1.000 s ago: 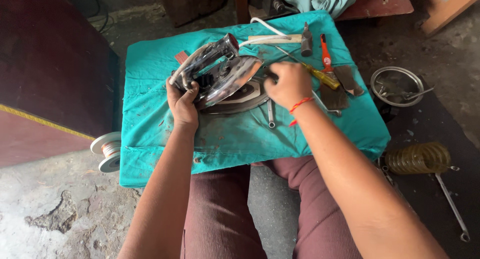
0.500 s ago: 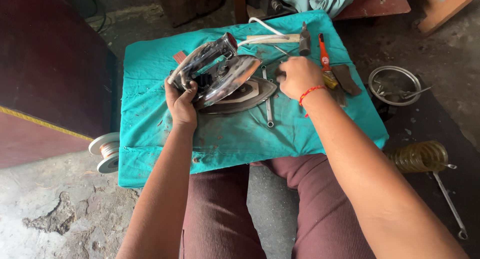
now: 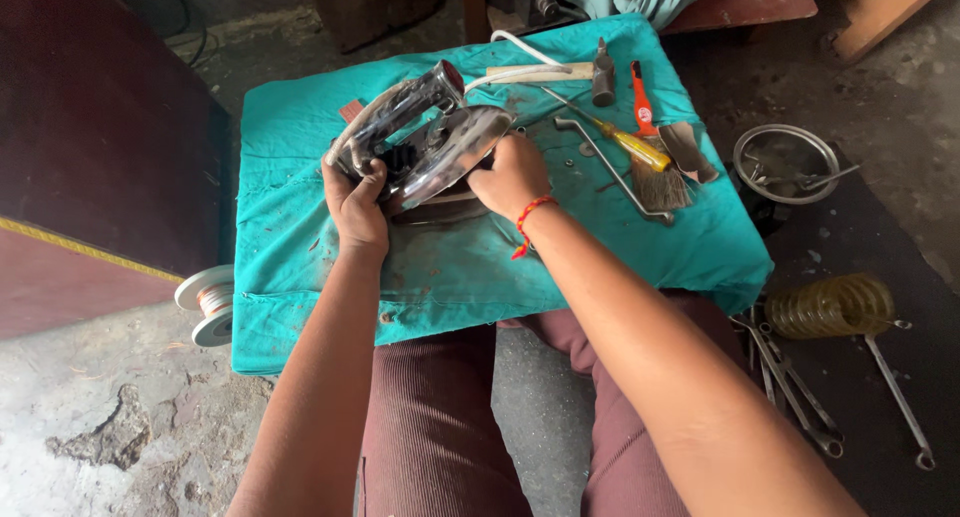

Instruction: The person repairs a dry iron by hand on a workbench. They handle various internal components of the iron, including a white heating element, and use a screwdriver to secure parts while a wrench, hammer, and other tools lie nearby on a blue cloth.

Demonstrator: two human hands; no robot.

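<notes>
While my left hand (image 3: pixel 358 205) gripped the rear of the chrome iron cover (image 3: pixel 420 137), tilted up over the middle of the desk (image 3: pixel 300 267), my right hand (image 3: pixel 510 175) was closed on its front edge just above the soleplate (image 3: pixel 445 213). I judged the slick shell could slip sideways and knock the screwdriver (image 3: pixel 620 137) or wire brush (image 3: pixel 655 182) off. The teal cloth was stained, and the rough concrete floor (image 3: pixel 110 427) held a wire spool (image 3: pixel 207 305).

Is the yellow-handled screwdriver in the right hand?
No, the screwdriver lies on the teal cloth, while the right hand rests on the iron.
</notes>
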